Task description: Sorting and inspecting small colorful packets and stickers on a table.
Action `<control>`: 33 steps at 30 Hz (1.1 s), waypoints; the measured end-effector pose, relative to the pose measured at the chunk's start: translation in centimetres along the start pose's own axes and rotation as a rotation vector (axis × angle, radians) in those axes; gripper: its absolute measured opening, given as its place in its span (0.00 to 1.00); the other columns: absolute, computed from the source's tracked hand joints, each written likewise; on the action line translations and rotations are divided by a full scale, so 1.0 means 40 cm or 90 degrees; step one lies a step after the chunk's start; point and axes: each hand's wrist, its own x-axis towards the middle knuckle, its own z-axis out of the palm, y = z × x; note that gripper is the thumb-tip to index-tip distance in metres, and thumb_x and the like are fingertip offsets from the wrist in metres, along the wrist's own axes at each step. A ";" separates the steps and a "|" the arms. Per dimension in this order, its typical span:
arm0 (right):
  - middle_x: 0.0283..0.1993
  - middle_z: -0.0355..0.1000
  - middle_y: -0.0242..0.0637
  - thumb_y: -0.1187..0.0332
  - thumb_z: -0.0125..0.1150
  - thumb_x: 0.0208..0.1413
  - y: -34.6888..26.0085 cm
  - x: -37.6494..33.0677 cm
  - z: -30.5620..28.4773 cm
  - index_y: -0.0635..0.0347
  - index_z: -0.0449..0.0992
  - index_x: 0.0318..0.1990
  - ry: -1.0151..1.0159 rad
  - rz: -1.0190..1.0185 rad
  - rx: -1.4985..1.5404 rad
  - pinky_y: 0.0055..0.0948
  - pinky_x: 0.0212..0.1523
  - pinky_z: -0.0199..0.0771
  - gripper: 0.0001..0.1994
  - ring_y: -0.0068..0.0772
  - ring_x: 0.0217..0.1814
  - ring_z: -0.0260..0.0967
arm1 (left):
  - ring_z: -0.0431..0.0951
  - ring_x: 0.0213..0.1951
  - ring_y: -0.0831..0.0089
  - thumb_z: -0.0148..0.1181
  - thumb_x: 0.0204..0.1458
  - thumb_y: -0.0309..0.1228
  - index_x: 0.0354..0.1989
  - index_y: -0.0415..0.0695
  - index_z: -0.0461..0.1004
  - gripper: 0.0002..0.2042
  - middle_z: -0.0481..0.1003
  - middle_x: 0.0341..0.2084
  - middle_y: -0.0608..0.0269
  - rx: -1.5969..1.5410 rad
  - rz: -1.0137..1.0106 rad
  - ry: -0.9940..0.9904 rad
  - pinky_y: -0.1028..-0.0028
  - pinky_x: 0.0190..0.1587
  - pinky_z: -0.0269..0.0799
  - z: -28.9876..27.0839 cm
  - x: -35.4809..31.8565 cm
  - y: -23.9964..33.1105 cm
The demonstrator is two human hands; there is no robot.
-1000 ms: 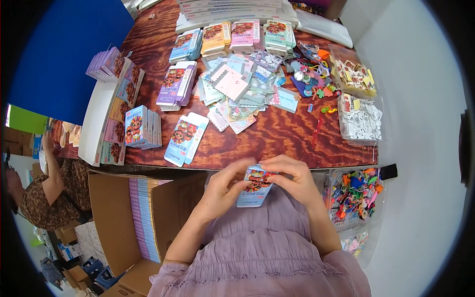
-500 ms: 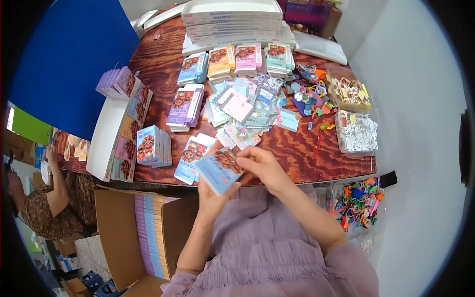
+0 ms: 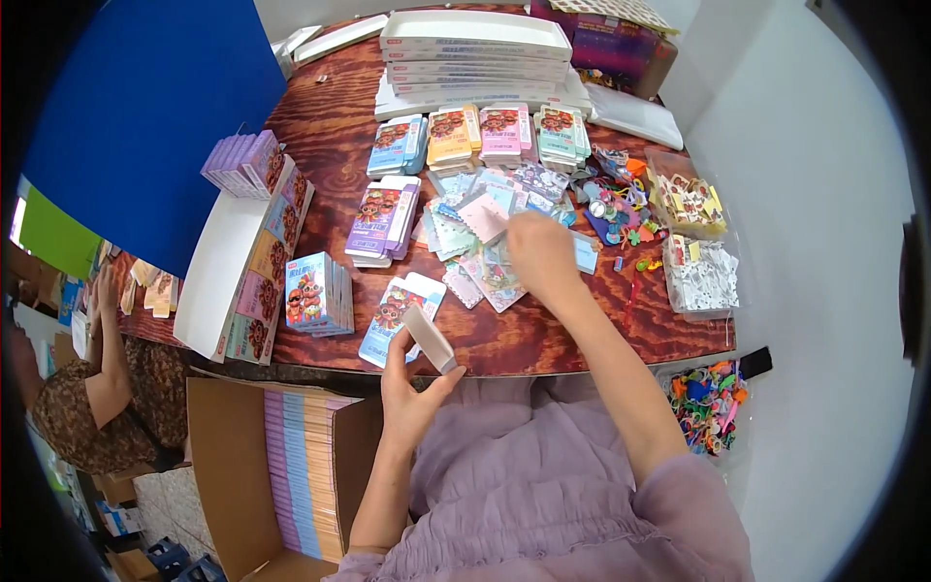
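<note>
Tabletop edge [image 3: 543, 357]: small box [image 3: 429, 339] between left fingers [image 3: 438, 380]

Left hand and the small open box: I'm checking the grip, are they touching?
Touching. The head view shows the left hand with fingers and thumb pinching the lower end of the small open box, no gap between them.

Place: small packing workshop | Signs: wooden table [image 3: 330, 136] covered with sorted stacks of printed card packs [image 3: 504, 131] | white trays [image 3: 475, 44] piled up | cardboard box [image 3: 242, 466] filled with packs | tubs of small trinkets [image 3: 698, 276]
</note>
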 end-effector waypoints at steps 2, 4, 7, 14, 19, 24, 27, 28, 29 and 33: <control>0.31 0.74 0.48 0.69 0.57 0.55 0.040 -0.013 -0.034 0.64 0.78 0.27 0.126 0.075 0.091 0.44 0.38 0.74 0.09 0.51 0.36 0.73 | 0.73 0.54 0.66 0.75 0.42 0.27 0.62 0.36 0.63 0.37 0.71 0.52 0.54 0.044 0.007 0.011 0.66 0.55 0.72 0.011 0.010 0.011; 0.28 0.74 0.41 0.69 0.57 0.59 0.125 -0.048 -0.043 0.62 0.77 0.30 0.195 0.150 0.218 0.36 0.29 0.72 0.08 0.40 0.28 0.73 | 0.72 0.54 0.61 0.76 0.41 0.31 0.61 0.36 0.64 0.37 0.70 0.51 0.51 0.283 0.147 0.003 0.65 0.55 0.69 0.021 0.022 0.015; 0.26 0.73 0.27 0.66 0.55 0.65 0.140 -0.107 -0.107 0.60 0.76 0.34 0.017 0.483 0.784 0.15 0.15 0.57 0.09 0.14 0.17 0.65 | 0.71 0.54 0.53 0.76 0.39 0.31 0.60 0.38 0.65 0.37 0.69 0.51 0.49 0.321 0.133 -0.009 0.62 0.55 0.68 0.044 0.023 0.040; 0.26 0.74 0.27 0.70 0.55 0.65 0.090 -0.207 -0.225 0.65 0.77 0.40 -0.192 0.356 0.681 0.15 0.15 0.60 0.08 0.14 0.17 0.67 | 0.68 0.57 0.53 0.75 0.40 0.29 0.63 0.40 0.64 0.38 0.65 0.55 0.50 0.503 0.176 -0.063 0.61 0.53 0.70 0.067 0.014 0.027; 0.30 0.77 0.39 0.69 0.60 0.58 0.074 -0.209 -0.281 0.61 0.79 0.39 -0.214 -0.002 0.376 0.32 0.31 0.73 0.06 0.35 0.28 0.74 | 0.68 0.57 0.52 0.73 0.40 0.26 0.62 0.41 0.64 0.37 0.65 0.54 0.51 0.549 0.204 -0.110 0.60 0.53 0.71 0.100 0.009 0.059; 0.32 0.75 0.40 0.70 0.61 0.55 0.026 -0.214 -0.289 0.63 0.76 0.32 -0.235 -0.082 0.172 0.40 0.37 0.73 0.05 0.46 0.36 0.74 | 0.68 0.57 0.50 0.72 0.38 0.23 0.63 0.40 0.64 0.38 0.65 0.55 0.51 0.571 0.235 -0.196 0.58 0.53 0.72 0.140 -0.002 0.062; 0.32 0.75 0.41 0.70 0.61 0.55 0.023 -0.220 -0.283 0.62 0.76 0.33 -0.177 -0.017 0.197 0.40 0.37 0.72 0.05 0.46 0.35 0.74 | 0.69 0.56 0.49 0.72 0.38 0.23 0.62 0.40 0.63 0.38 0.65 0.55 0.50 0.561 0.242 -0.147 0.58 0.53 0.72 0.146 -0.008 0.056; 0.31 0.74 0.43 0.69 0.62 0.55 0.029 -0.217 -0.290 0.63 0.76 0.33 -0.154 -0.008 0.265 0.39 0.35 0.71 0.06 0.45 0.34 0.74 | 0.70 0.55 0.50 0.72 0.37 0.23 0.62 0.39 0.63 0.38 0.66 0.55 0.50 0.549 0.237 -0.141 0.59 0.53 0.72 0.144 -0.008 0.055; 0.31 0.74 0.43 0.69 0.62 0.55 0.035 -0.218 -0.290 0.63 0.76 0.33 -0.152 -0.003 0.262 0.39 0.35 0.71 0.06 0.45 0.34 0.74 | 0.70 0.55 0.50 0.72 0.37 0.23 0.62 0.39 0.63 0.38 0.66 0.55 0.50 0.546 0.240 -0.147 0.59 0.53 0.72 0.142 -0.006 0.057; 0.31 0.73 0.45 0.71 0.64 0.52 0.025 -0.231 -0.267 0.62 0.74 0.37 -0.212 0.073 0.373 0.42 0.35 0.71 0.07 0.50 0.35 0.74 | 0.73 0.53 0.51 0.74 0.38 0.25 0.62 0.38 0.64 0.38 0.66 0.55 0.50 0.459 0.147 -0.261 0.61 0.52 0.72 0.146 0.006 0.070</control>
